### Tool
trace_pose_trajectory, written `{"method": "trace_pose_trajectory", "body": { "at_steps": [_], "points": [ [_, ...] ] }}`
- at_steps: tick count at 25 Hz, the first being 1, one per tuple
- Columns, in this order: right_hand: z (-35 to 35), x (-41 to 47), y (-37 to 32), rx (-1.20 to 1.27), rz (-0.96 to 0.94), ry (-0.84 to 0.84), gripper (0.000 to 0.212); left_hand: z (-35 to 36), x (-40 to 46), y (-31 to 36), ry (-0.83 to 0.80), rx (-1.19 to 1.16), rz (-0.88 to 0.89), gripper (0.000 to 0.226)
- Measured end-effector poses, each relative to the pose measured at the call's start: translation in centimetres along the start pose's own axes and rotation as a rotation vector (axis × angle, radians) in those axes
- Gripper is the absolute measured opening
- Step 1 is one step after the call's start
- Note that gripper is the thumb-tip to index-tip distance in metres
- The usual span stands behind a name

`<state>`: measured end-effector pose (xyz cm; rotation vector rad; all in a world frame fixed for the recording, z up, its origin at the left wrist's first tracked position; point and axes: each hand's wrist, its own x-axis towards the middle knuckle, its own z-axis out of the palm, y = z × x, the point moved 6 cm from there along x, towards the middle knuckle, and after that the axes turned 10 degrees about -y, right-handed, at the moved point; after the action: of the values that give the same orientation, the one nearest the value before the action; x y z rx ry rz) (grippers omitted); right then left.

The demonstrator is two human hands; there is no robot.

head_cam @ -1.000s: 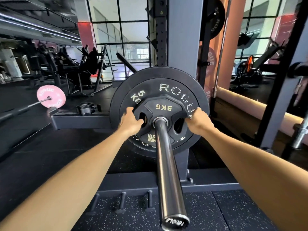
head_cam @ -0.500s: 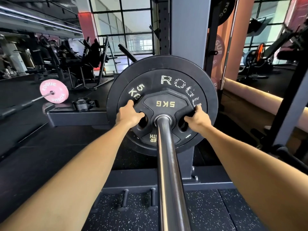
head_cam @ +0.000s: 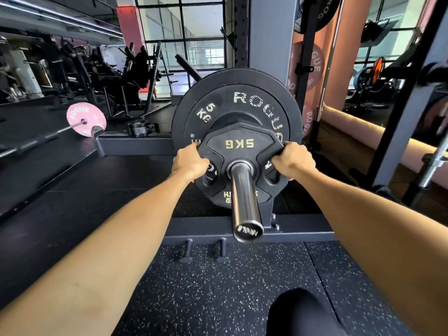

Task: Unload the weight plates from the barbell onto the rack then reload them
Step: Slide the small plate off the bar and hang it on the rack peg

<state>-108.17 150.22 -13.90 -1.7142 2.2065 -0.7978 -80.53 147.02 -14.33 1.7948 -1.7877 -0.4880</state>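
Since a moment ago the small 5KG plate (head_cam: 240, 163) has slid outward along the barbell sleeve (head_cam: 244, 202), parting from the big black plate (head_cam: 236, 103). Left hand (head_cam: 190, 163) and right hand (head_cam: 292, 160) grip its rim. Speckled rubber floor (head_cam: 218, 287) lies open below; rack upright (head_cam: 270, 32) behind.

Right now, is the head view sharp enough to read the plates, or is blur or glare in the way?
Head view: the small plate reads 5KG sharply; the bigger plate lettering is worn but legible; the barbell sleeve shows glare streaks; the right edge is motion-blurred; wide-angle bending at the borders.
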Motion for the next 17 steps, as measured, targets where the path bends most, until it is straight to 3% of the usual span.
{"method": "trace_pose_trajectory", "body": {
  "at_steps": [3, 9, 17],
  "points": [
    [-0.8, -4.5, 0.3, 0.024, -0.016, 0.002, 0.035, -1.1, -4.5, 0.1, -0.004, 0.034, 0.028, 0.055],
    [-2.6, -12.1, 0.7, 0.011, -0.037, 0.035, 0.033, -2.6, -11.9, -0.3, -0.022, 0.031, 0.072, 0.048],
    [-4.1, -17.7, 0.9, -0.058, -0.055, 0.093, 0.025, -3.5, -17.1, -0.8, -0.006, 0.015, 0.143, 0.025]
  ]
}}
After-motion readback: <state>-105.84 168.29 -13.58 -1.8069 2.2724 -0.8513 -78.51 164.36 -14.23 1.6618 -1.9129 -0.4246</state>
